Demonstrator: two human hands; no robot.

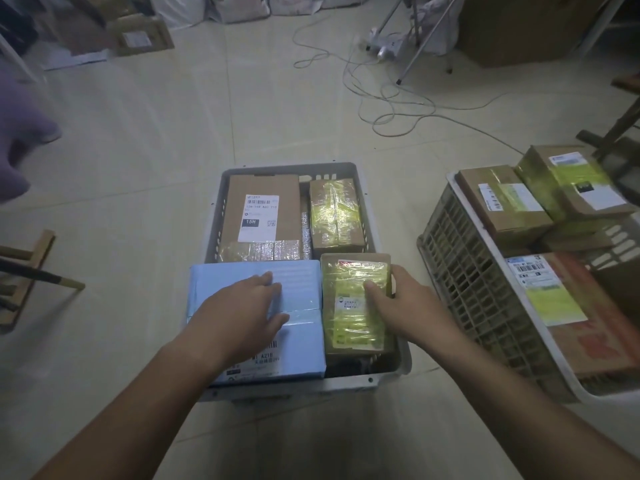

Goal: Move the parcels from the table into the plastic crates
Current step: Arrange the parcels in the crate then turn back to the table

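Head view, right hand gripping yellow-taped parcel

A single head-worn camera looks forward and steeply down from above the person's outstretched forearms. It sits close over a grey crate on the tiled floor, which fills the centre of the frame. The wide lens (edges visibly bowed) also catches a second crate at right.

Grey plastic crate, matt. Under the left hand: smooth blue paper-wrapped parcel. The right hand grips a cardboard box in glossy yellow tape.
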